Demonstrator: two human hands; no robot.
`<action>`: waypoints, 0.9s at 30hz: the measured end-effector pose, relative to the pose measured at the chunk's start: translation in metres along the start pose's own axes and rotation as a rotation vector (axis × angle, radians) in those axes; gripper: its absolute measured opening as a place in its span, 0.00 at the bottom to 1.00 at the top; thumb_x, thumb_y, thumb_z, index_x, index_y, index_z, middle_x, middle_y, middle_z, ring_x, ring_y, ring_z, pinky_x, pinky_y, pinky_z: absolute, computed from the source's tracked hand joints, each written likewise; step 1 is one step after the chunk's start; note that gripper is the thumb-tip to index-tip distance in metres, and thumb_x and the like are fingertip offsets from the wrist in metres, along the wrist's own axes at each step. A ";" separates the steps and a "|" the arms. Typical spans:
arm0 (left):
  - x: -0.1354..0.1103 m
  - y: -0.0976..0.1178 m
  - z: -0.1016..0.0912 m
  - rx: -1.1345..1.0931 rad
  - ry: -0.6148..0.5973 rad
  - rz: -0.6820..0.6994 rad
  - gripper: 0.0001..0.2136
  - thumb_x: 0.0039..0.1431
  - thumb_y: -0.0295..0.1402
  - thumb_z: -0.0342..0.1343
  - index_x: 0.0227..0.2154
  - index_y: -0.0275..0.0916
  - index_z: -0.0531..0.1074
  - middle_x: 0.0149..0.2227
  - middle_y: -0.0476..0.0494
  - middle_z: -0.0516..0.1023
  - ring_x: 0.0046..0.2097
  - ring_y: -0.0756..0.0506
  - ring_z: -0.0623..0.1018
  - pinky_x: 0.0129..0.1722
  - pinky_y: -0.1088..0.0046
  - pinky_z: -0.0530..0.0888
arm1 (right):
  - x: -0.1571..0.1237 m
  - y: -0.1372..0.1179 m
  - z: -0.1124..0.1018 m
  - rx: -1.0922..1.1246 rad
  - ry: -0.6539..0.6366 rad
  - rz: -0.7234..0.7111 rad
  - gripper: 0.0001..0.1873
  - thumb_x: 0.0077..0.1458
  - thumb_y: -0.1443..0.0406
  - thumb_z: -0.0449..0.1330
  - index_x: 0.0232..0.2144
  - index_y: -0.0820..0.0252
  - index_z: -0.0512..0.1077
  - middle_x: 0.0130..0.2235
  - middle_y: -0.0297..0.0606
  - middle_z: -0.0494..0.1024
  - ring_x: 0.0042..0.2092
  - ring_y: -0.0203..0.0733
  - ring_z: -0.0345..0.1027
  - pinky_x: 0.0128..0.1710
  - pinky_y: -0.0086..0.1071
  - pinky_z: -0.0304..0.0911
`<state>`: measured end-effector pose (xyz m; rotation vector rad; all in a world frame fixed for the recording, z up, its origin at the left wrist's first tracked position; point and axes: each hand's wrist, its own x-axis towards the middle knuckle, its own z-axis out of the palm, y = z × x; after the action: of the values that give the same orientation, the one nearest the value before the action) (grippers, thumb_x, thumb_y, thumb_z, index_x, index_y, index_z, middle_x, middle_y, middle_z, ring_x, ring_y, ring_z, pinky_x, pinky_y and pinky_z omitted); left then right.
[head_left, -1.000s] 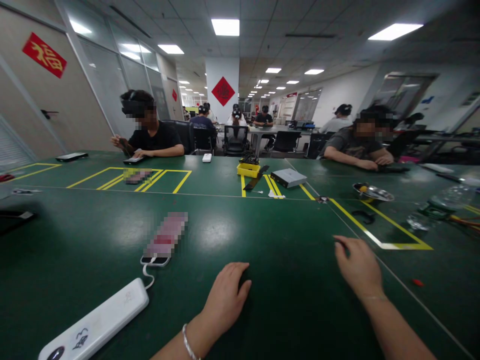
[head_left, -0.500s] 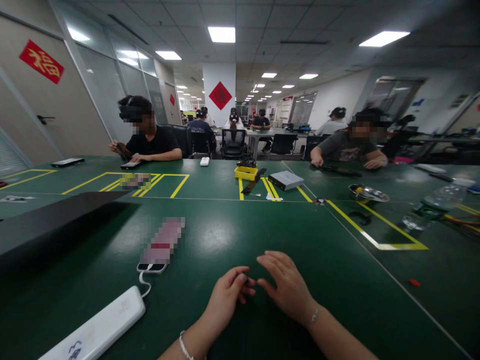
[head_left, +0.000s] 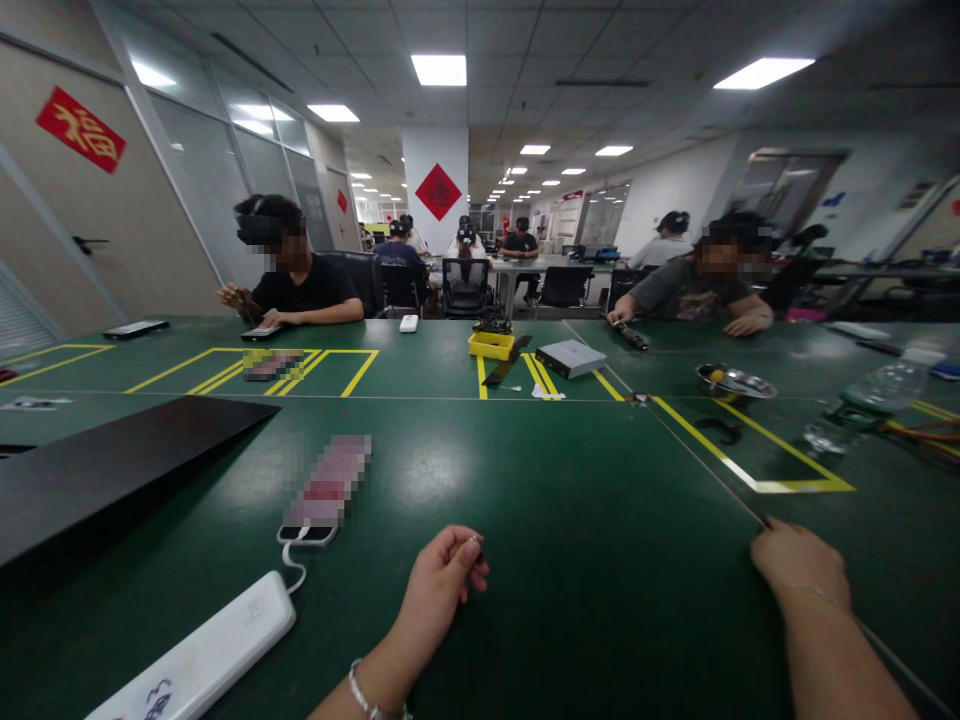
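Observation:
My left hand rests on the green table near its front edge. Its thumb and forefinger are pinched on a tiny dark thing that I cannot name. My right hand lies far to the right, on the seam between two table tops, just below a yellow tape corner. Its fingers are bent together and down onto the surface, and what is under them is hidden. A bracelet shows on each wrist.
A white power bank lies front left, cabled to a phone. A black sheet covers the left. Farther off are a yellow box, a grey box, a metal dish and a plastic bottle. People sit across the table.
My right hand came in to meet my left hand, then swung back out to the right. My left hand closed into a pinch. The black sheet slid in from the left.

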<state>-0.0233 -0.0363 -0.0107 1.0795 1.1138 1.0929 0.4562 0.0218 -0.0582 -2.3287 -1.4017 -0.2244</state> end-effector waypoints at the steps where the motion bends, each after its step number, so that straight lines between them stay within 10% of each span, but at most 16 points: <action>1: 0.000 0.000 0.000 0.002 0.009 0.005 0.14 0.49 0.43 0.51 0.30 0.35 0.65 0.20 0.50 0.70 0.20 0.52 0.70 0.15 0.81 0.57 | 0.000 -0.002 -0.003 0.003 -0.079 0.109 0.20 0.38 0.67 0.50 0.35 0.64 0.73 0.38 0.57 0.69 0.38 0.57 0.63 0.27 0.41 0.53; 9: 0.002 0.000 -0.002 -0.084 -0.009 -0.044 0.14 0.48 0.43 0.51 0.32 0.35 0.63 0.32 0.41 0.74 0.28 0.48 0.74 0.17 0.80 0.61 | 0.002 -0.011 -0.031 0.003 -0.288 0.474 0.24 0.36 0.70 0.55 0.41 0.61 0.71 0.41 0.58 0.68 0.41 0.55 0.61 0.25 0.37 0.49; 17: 0.001 0.001 0.000 0.052 0.009 0.031 0.13 0.49 0.41 0.51 0.32 0.35 0.68 0.19 0.52 0.66 0.22 0.52 0.66 0.20 0.78 0.60 | -0.036 -0.118 -0.040 0.258 0.015 -0.035 0.16 0.44 0.67 0.48 0.34 0.65 0.72 0.37 0.48 0.70 0.40 0.47 0.61 0.37 0.39 0.54; 23: -0.003 0.001 -0.002 0.234 0.036 0.141 0.15 0.53 0.40 0.47 0.39 0.37 0.69 0.23 0.51 0.66 0.27 0.50 0.67 0.29 0.74 0.64 | -0.117 -0.249 -0.044 1.245 -0.780 0.159 0.13 0.36 0.66 0.59 0.30 0.63 0.72 0.33 0.40 0.72 0.34 0.37 0.64 0.36 0.32 0.59; 27: -0.003 0.000 -0.005 0.334 0.083 0.202 0.16 0.55 0.39 0.44 0.43 0.40 0.68 0.29 0.48 0.69 0.32 0.48 0.69 0.35 0.72 0.65 | -0.158 -0.288 -0.044 1.508 -1.091 0.186 0.13 0.33 0.68 0.63 0.28 0.64 0.70 0.32 0.37 0.73 0.31 0.31 0.63 0.35 0.28 0.58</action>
<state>-0.0290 -0.0388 -0.0113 1.4442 1.3056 1.1418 0.1323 -0.0064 0.0033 -1.0971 -0.9470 1.7109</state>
